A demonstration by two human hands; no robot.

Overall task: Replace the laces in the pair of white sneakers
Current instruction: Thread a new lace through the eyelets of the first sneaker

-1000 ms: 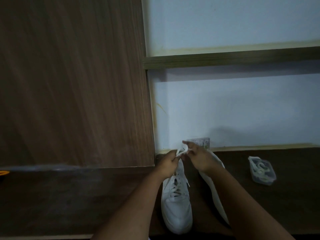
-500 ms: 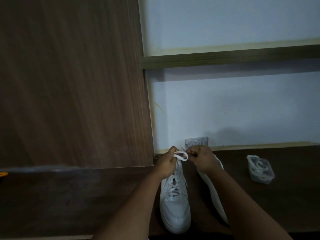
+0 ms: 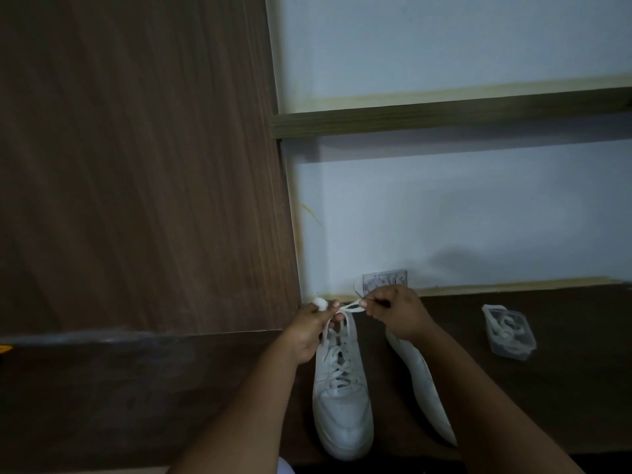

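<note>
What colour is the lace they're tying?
White, like the sneaker; the lace shows in the head view.

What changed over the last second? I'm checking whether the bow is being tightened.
The left hand and right hand drew slightly apart, stretching the white lace between their pinches. The laced white sneaker, second sneaker and clear plastic box stayed put.

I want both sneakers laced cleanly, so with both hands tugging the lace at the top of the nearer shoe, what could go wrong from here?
1. Both the left hand and right hand pinch the lace above the laced sneaker; nothing pins the shoe, so a hard tug might shift it.
2. The second sneaker lies close under the right forearm and could get knocked.
3. Dim light may hide a twisted lace.
</note>
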